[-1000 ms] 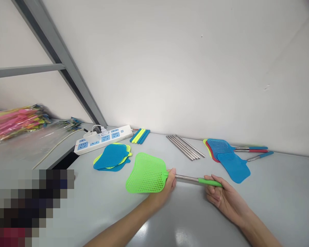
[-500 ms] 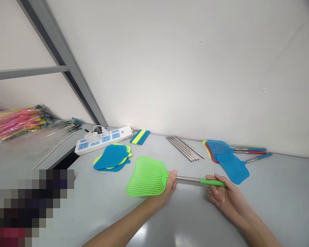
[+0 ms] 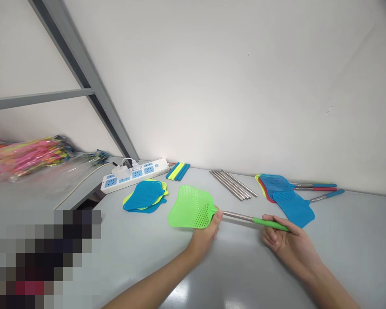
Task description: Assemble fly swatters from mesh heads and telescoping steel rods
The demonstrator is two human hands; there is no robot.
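Observation:
A fly swatter with a green mesh head (image 3: pixel 191 208), a steel rod (image 3: pixel 238 216) and a green grip (image 3: pixel 268 223) is held above the table between both hands. My left hand (image 3: pixel 209 227) is closed around the neck where the head meets the rod. At the other end, my right hand (image 3: pixel 284 240) holds the green grip with its fingers curled under it. Behind the swatter lie several loose steel rods (image 3: pixel 233 184). Blue and yellow swatter heads (image 3: pixel 145 196) are stacked at the left. Swatters with blue, red and yellow heads (image 3: pixel 292 206) overlap at the right.
A white power strip (image 3: pixel 135 175) with plugs and a cable lies at the back left. Beside it are several blue and yellow grips (image 3: pixel 178 171). Plastic bags of colourful items (image 3: pixel 35 159) lie at far left, near a grey metal frame (image 3: pixel 93 81). A white wall stands behind.
The green swatter has tilted: its head end is higher and slightly farther right, while the grip end has dipped a little. Both hands keep their hold. The view has shifted slightly.

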